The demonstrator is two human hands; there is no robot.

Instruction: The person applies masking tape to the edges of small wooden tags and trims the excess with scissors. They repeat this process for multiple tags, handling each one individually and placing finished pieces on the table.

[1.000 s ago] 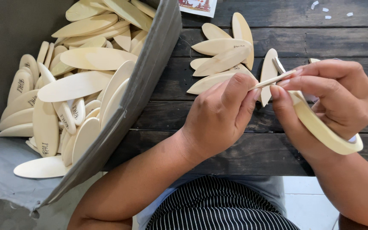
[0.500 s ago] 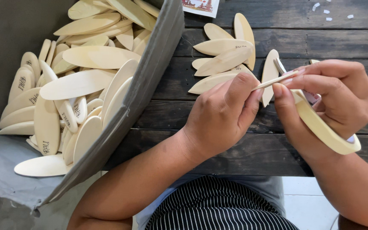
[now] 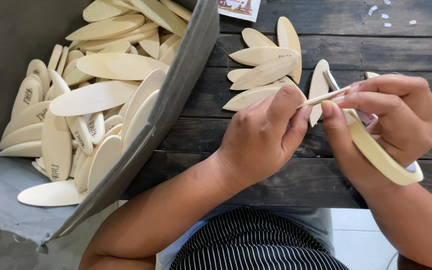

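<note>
Two hands meet over a dark plank table (image 3: 396, 50), and little has changed in the past second: the left hand (image 3: 261, 135) has shifted only a touch, its thumb and fingertips still pinched on the near end of a thin wooden slat (image 3: 323, 96) seen edge-on, while the right hand (image 3: 391, 120) still pinches the far end from above. A roll of tape (image 3: 381, 155) hangs looped over the right fingers, its band curving below the palm, just where it hung a moment ago. Both grips are closed on the slat, which sits in the air between the hands, just above the table's middle boards. The steadiness suggests fine fingerwork is under way at the slat's edge rather than any reach or set-down, though what the fingertips do there is too small to tell. Beyond the knuckles a small fan of pale oval wooden blanks (image 3: 266, 65) lies loose on the planks, untouched. To the left a grey fabric bin (image 3: 176, 100) holds a deep heap of the same ovals (image 3: 101, 95), some with dark lettering. A striped apron (image 3: 256, 245) shows at the bottom edge
</note>
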